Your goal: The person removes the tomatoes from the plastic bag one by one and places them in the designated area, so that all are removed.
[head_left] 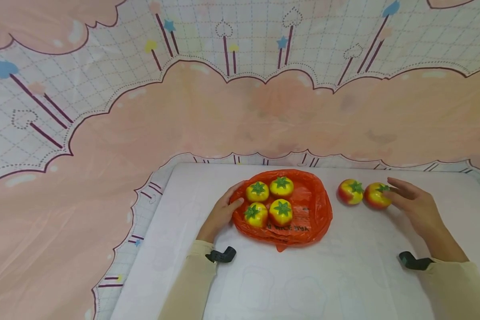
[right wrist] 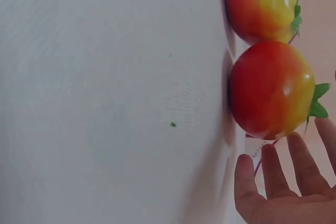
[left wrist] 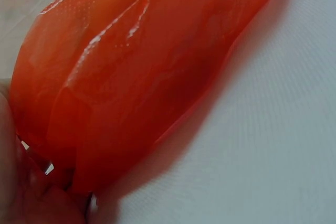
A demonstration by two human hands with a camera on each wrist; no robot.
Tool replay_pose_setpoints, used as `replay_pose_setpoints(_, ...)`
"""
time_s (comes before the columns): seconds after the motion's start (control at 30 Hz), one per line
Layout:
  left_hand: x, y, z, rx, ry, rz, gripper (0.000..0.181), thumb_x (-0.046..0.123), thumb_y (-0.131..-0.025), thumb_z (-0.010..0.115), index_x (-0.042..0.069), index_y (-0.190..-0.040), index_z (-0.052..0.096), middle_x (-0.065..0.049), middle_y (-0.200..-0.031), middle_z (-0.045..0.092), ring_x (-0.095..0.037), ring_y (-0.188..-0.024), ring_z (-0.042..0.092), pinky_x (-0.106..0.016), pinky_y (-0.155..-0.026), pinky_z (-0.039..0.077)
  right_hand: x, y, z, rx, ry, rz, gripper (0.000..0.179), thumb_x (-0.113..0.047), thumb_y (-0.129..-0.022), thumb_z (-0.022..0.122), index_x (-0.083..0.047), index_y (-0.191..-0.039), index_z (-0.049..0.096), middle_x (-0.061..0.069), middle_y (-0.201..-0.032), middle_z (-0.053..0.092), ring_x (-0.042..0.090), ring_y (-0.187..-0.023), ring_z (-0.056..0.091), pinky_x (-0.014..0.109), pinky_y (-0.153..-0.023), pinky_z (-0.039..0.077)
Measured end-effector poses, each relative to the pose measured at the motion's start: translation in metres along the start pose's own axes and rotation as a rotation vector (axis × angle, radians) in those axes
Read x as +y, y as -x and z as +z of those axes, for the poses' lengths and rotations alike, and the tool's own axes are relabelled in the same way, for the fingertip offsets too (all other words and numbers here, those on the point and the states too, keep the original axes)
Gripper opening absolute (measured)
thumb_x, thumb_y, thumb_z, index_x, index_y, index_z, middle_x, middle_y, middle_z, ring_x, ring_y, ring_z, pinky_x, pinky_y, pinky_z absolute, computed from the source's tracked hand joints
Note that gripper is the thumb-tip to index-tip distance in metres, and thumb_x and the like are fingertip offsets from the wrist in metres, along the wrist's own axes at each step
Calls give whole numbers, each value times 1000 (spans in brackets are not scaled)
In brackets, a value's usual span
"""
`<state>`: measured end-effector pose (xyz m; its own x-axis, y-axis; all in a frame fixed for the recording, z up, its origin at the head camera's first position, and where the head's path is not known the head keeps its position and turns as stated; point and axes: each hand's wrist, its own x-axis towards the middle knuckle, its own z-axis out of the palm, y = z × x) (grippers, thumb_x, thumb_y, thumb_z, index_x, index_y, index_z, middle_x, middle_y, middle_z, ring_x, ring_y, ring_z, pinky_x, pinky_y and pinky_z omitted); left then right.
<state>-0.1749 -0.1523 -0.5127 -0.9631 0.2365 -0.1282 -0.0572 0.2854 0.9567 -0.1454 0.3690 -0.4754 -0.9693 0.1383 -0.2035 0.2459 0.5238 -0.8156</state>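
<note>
A red plastic bag (head_left: 322, 209) lies spread open on the table, its rim rolled into a round shape. Several red-and-yellow tomatoes with green star-shaped tops, such as this tomato (head_left: 281, 212), sit in its left half. My left hand (head_left: 224, 209) holds the bag's left rim, thumb on the inner side; in the left wrist view the hand shows at the bag's lower edge. To the right of the bag, two more tomatoes stand side by side. My right hand (head_left: 418, 209) is at the right tomato (right wrist: 270, 90), its extended fingers (right wrist: 302, 166) right beside it, not curled round it.
The white table (head_left: 344, 275) reaches to a patterned cloth backdrop (head_left: 264, 115) at the back and left. The left tomato (head_left: 350, 192) of the pair stands between the bag and the right tomato. Black straps and mounts sit on both wrists.
</note>
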Motion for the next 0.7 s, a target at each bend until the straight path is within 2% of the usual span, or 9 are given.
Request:
replay_pose_setpoints(0.2,0,0,0,3,2,-5,49,31,-103,58,52,-146,47,13,-160,40,-23,-153,32,-55,-124,29,-4,3,-2,18,-14,-4,70,-55,-98,58,-28,-159,37,7,-166,34,28,-148,37,8,-93,48)
replay_pose_setpoints(0.33,-1,0,0,1,1,-10,49,32,-103,58,52,-146,46,12,-161,40,-24,-153,32,-57,-124,29,-9,4,-4,19,10,0,69,-57,-99,56,-31,-160,35,7,-167,33,33,-150,33,35,-114,43)
replay_pose_setpoints(0.43,-1,0,0,1,0,-12,49,32,-103,58,52,-146,46,12,-161,40,-25,-153,33,-57,-124,29,-14,4,-4,15,2,4,68,-57,-100,55,-33,-160,34,9,-168,31,37,-152,29,59,-117,34)
replay_pose_setpoints(0.53,-2,0,0,4,-3,-14,48,33,-103,58,53,-146,46,13,-161,40,-25,-153,33,-57,-123,30,-19,3,-3,13,-5,-5,67,-55,-100,56,-32,-160,34,13,-168,29,42,-153,25,70,-115,32)
replay_pose_setpoints(0.7,-1,0,0,6,-4,-5,48,33,-103,58,52,-146,46,13,-161,40,-25,-154,31,-58,-123,29,-27,2,-2,8,31,-47,67,-54,-101,56,-31,-160,35,18,-165,32,46,-152,23,75,-111,32)
